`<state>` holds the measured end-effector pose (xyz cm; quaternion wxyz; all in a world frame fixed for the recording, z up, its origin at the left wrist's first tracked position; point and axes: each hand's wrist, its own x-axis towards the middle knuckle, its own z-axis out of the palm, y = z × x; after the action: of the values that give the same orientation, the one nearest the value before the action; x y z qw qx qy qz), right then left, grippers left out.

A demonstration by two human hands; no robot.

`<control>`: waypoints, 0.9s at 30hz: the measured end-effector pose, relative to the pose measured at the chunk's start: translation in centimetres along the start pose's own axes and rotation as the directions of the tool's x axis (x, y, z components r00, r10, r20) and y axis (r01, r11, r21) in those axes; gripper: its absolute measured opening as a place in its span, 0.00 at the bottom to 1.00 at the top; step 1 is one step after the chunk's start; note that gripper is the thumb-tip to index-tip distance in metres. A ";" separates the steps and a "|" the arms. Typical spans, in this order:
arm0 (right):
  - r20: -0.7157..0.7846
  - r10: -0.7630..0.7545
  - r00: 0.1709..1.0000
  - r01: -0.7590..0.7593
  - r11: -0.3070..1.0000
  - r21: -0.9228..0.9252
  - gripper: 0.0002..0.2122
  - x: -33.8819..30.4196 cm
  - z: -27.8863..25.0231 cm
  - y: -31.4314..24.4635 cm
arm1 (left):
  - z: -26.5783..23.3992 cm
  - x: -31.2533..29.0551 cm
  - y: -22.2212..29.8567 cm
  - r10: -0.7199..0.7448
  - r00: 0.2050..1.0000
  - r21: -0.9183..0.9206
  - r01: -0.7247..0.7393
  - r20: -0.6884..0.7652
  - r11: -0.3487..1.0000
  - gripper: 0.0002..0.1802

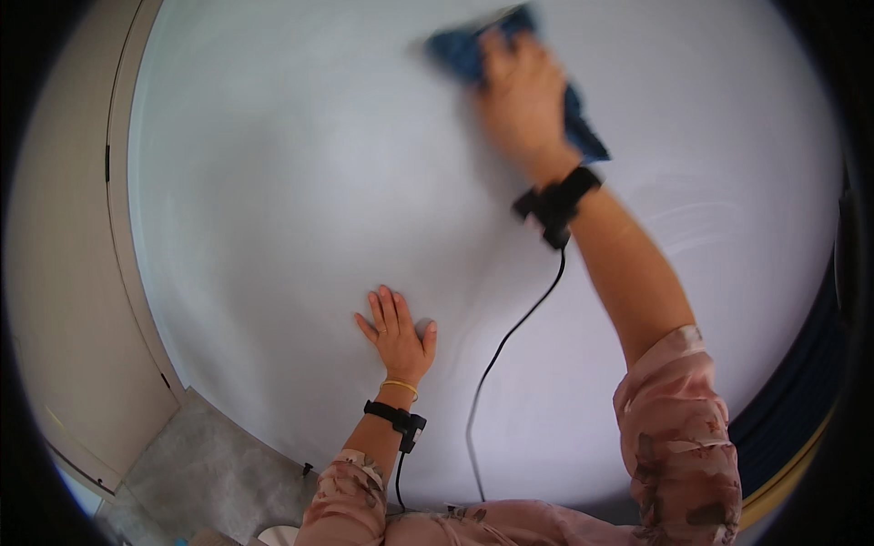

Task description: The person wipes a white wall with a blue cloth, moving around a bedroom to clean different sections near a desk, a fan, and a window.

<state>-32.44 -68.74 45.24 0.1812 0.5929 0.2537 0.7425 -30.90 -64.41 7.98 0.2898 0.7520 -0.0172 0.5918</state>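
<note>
A broad pale wall (300, 209) fills most of the view in front of me. High up and right of the middle, my right hand (523, 100) presses a dark blue cloth (457, 55) to it, blurred by motion. The cloth sticks out past the fingers at the upper left and below the palm at the right. Lower down, my left hand (398, 337) lies flat on the wall with fingers spread, holding nothing. Black strapped devices sit on both wrists.
A black cable (492, 364) hangs from the right wrist device across the wall. At the left stands a beige door (68, 237) with its frame; grey flooring (223, 473) shows at the lower left. Dark blue folds (792, 400) with a yellow edge lie at the lower right.
</note>
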 end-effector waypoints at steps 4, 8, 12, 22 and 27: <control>0.214 -0.553 0.805 0.436 0.797 0.418 0.20 -10.8 -2.3 -9.1 | 0.1 0.4 -0.5 -0.055 0.997 -0.039 0.058 0.054 0.998 0.41; 0.026 -0.743 0.669 0.577 0.542 0.611 0.13 -12.9 -0.8 -7.9 | 2.0 -1.2 -1.1 -0.151 0.985 0.014 0.150 0.079 0.989 0.42; 0.137 -0.485 0.864 0.346 0.768 0.538 0.16 -1.7 0.2 -0.8 | 3.2 -3.0 -2.3 -0.080 0.997 0.037 0.080 0.013 0.996 0.42; -0.145 -0.061 0.988 0.070 0.996 0.057 0.14 4.4 9.0 -6.1 | 3.8 -3.5 -0.8 -0.015 1.000 0.008 0.015 -0.016 1.000 0.42; -0.239 -0.612 0.754 0.629 0.568 0.531 0.09 -6.6 6.8 -17.9 | 4.1 -4.0 -1.7 0.001 0.999 0.015 -0.001 -0.038 1.000 0.41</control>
<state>-24.83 -56.99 30.60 0.2361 0.4808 0.6617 0.5247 -27.81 -66.13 3.16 0.2840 0.7428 -0.0076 0.6062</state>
